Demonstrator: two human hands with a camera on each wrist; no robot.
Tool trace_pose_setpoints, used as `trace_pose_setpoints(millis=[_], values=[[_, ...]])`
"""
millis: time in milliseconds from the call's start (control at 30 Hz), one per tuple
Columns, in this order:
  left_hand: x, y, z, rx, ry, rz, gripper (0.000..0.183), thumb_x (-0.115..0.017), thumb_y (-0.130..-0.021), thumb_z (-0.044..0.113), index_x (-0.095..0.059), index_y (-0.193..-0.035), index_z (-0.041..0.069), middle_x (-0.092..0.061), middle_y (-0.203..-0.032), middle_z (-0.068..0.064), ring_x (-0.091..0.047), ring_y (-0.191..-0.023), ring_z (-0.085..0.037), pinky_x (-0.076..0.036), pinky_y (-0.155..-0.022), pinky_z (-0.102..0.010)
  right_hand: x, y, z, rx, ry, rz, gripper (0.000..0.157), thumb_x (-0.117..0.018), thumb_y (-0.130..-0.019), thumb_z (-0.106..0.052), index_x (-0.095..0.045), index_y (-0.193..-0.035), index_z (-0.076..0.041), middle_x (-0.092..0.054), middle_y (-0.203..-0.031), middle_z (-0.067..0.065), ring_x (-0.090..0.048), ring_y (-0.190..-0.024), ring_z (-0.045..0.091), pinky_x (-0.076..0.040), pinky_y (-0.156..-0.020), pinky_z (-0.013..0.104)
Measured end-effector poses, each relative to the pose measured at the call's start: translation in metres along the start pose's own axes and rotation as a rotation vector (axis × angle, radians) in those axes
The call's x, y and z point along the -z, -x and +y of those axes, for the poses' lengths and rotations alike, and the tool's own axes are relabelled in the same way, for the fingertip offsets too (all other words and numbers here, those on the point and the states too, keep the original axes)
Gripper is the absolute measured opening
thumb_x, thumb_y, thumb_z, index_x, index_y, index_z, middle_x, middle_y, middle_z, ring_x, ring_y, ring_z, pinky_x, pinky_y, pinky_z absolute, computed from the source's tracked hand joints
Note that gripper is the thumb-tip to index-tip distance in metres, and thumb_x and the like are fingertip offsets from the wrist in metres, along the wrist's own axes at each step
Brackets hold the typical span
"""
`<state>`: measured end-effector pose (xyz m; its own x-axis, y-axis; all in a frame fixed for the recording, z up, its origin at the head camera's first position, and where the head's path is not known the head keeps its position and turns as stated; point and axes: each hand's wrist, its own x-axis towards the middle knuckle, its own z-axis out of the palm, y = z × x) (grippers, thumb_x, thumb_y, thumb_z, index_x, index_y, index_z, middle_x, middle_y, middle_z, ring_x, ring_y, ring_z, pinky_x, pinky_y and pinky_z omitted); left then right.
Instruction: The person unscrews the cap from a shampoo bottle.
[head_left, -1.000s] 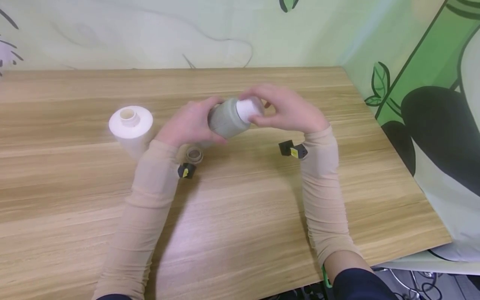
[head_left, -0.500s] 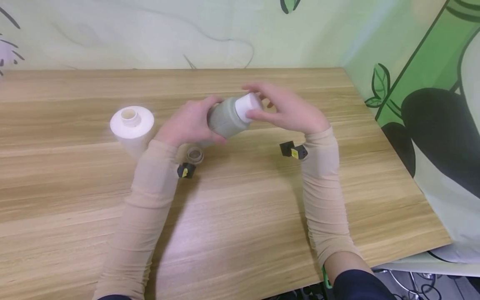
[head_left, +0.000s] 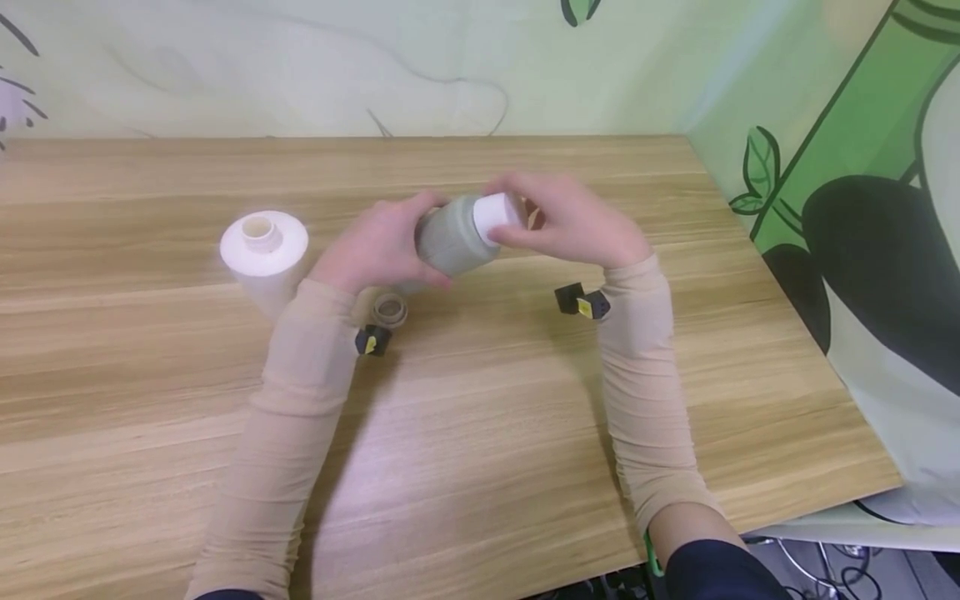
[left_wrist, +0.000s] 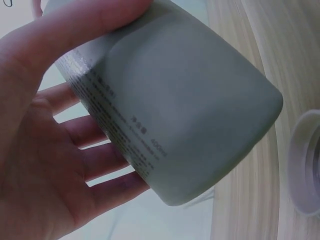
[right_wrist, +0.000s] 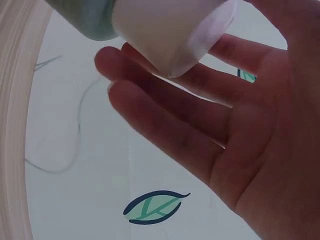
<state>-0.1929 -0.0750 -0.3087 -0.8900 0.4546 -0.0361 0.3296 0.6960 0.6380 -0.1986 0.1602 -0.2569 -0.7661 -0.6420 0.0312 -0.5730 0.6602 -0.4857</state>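
Note:
My left hand (head_left: 375, 246) grips a grey-green bottle (head_left: 453, 237) round its body and holds it tilted above the table, with the top toward the right. Small print, including "400ml", shows on the bottle's side (left_wrist: 185, 100) in the left wrist view. A white cap (head_left: 495, 218) sits on the bottle's top end. My right hand (head_left: 581, 221) pinches this cap between thumb and fingers; in the right wrist view the fingers curve behind the cap (right_wrist: 160, 30). The thumb's contact is out of sight there.
A white bottle (head_left: 264, 254) with an uncapped neck stands upright left of my left hand. By my left wrist lies a small pale ring-shaped thing (head_left: 389, 311). The wooden table (head_left: 480, 433) meets a painted wall (head_left: 315, 75) at the back.
My right hand's fingers were lifted and spread half a second ago and are now back round the cap. The right hand has shifted slightly left. The left hand and bottle stay nearly still.

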Motion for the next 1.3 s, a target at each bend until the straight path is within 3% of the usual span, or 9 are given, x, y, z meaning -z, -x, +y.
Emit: trace_pose_setpoints(millis=[267, 567, 833, 1067, 1300], values=[[0.001, 0.001, 0.001, 0.000, 0.016, 0.004, 0.092, -0.087, -0.064, 0.027, -0.041, -0.144, 0.018, -0.060, -0.132, -0.012, -0.059, -0.113, -0.030, -0.047, -0.098, -0.050, 0.003, 0.005, 0.003, 0.108, 0.014, 0.029, 0.049, -0.070, -0.086, -0.016, -0.054, -0.131, -0.006, -0.062, -0.125, 0.009, -0.058, -0.107, 0.020, -0.050, -0.091, 0.037], [0.001, 0.001, 0.000, 0.010, 0.011, 0.014, 0.093, -0.087, -0.064, 0.030, -0.041, -0.144, 0.018, -0.060, -0.132, -0.012, -0.059, -0.114, -0.030, -0.047, -0.098, -0.050, 0.007, 0.009, 0.012, 0.159, -0.008, 0.073, 0.054, -0.070, -0.083, -0.005, -0.050, -0.133, -0.001, -0.059, -0.127, 0.014, -0.056, -0.108, 0.023, -0.049, -0.092, 0.038], [-0.001, -0.003, 0.001, 0.000, 0.079, 0.046, 0.092, -0.087, -0.064, 0.026, -0.041, -0.143, 0.018, -0.059, -0.134, -0.012, -0.057, -0.118, -0.030, -0.045, -0.102, -0.051, 0.013, 0.013, 0.018, 0.125, 0.034, 0.118, 0.058, -0.074, -0.080, -0.009, -0.052, -0.134, -0.002, -0.057, -0.130, 0.015, -0.052, -0.119, 0.026, -0.042, -0.106, 0.044], [-0.014, -0.015, 0.002, 0.003, 0.208, 0.149, 0.091, -0.088, -0.064, 0.025, -0.042, -0.141, 0.016, -0.060, -0.133, -0.013, -0.058, -0.119, -0.028, -0.044, -0.104, -0.047, 0.021, 0.019, 0.034, 0.114, -0.016, 0.156, 0.059, -0.074, -0.078, -0.002, -0.052, -0.133, 0.001, -0.058, -0.131, 0.018, -0.052, -0.122, 0.030, -0.040, -0.109, 0.045], [-0.035, -0.022, 0.010, -0.029, 0.264, 0.199, 0.090, -0.089, -0.064, 0.023, -0.042, -0.141, 0.015, -0.059, -0.134, -0.012, -0.058, -0.120, -0.027, -0.044, -0.105, -0.045, 0.026, 0.027, 0.049, -0.043, -0.068, 0.142, 0.064, -0.073, -0.077, -0.001, -0.050, -0.137, -0.004, -0.047, -0.137, 0.015, -0.044, -0.127, 0.029, -0.038, -0.108, 0.052]])
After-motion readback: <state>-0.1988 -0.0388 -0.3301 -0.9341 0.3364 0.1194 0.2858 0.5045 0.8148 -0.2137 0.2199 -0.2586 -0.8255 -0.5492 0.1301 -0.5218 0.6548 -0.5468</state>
